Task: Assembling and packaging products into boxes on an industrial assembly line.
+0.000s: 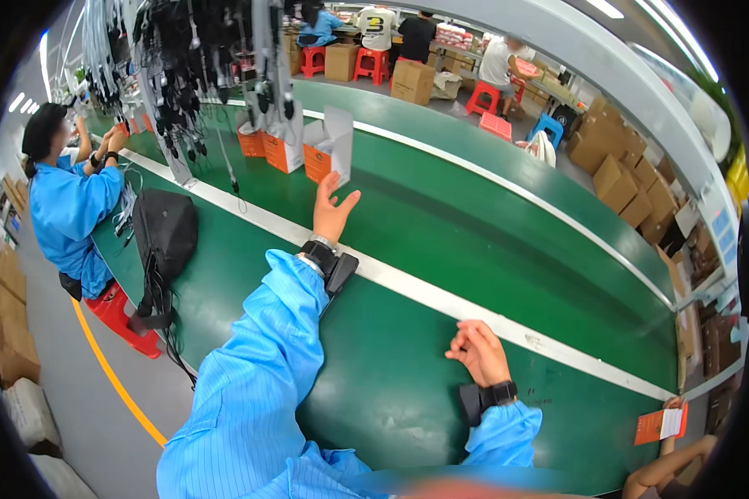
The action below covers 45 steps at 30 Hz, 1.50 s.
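Observation:
My left hand (333,212) reaches over the green conveyor belt (441,233), its fingers and thumb spread and nothing between them. Its fingertips overlap the lower edge of an orange-and-white box (328,151) with a raised flap; I cannot tell whether they touch it. Two similar boxes, one of them an orange-and-white box (283,150), stand just left of it. Above the near green worktop (383,374), beside the white rail (408,287), my right hand (479,353) has its fingers curled in, with nothing visible in them. Black bands circle both wrists.
Many black cables (200,75) hang at upper left. A black bag (165,233) lies on the worktop's left side, near a co-worker in blue (71,191). At lower right another person's hand holds an orange-and-white box (659,426). Cardboard cartons (624,183) are stacked at far right.

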Available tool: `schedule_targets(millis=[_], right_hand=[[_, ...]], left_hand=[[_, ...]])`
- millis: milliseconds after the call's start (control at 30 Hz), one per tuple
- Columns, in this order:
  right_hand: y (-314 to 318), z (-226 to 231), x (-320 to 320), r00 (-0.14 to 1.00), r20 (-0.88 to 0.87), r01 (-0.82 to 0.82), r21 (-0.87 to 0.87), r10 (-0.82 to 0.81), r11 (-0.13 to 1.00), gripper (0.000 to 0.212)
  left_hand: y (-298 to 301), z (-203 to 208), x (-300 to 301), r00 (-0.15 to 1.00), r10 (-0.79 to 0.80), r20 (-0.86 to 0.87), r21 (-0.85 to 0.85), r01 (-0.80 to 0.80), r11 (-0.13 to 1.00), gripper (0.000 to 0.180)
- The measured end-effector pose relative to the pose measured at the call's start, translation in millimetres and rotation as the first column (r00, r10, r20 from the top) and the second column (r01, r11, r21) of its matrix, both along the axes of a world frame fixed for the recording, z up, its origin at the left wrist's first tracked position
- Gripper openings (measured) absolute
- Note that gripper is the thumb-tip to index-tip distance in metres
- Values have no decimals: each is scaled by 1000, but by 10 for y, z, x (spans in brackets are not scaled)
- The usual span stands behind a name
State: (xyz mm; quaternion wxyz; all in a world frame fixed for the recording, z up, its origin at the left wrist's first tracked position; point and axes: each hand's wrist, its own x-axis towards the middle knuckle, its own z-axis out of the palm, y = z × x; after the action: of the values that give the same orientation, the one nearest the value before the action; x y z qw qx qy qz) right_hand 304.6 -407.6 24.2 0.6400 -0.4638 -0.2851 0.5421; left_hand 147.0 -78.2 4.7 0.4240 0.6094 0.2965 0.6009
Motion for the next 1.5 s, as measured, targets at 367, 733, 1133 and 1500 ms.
schedule_targets(millis=[367, 733, 1133, 1500], right_hand=[[-130, -58, -95, 979, -59, 199, 91, -194, 976, 18], [-106, -25, -228, 880, -41, 474, 128, -473, 871, 12], [-272, -23, -287, 885, 76, 459, 6, -459, 888, 23], [-433, 340, -488, 820, 354, 370, 271, -450, 888, 66]], left_hand=[[871, -106, 48, 890, 399, -219, -37, -416, 909, 93], [796, 41, 297, 955, 218, -200, -5, -223, 975, 83], [-1035, 560, 371, 654, -740, -157, 95, 756, 648, 103], [-2270, 267, 162, 308, -936, -168, -126, 935, 331, 96]])
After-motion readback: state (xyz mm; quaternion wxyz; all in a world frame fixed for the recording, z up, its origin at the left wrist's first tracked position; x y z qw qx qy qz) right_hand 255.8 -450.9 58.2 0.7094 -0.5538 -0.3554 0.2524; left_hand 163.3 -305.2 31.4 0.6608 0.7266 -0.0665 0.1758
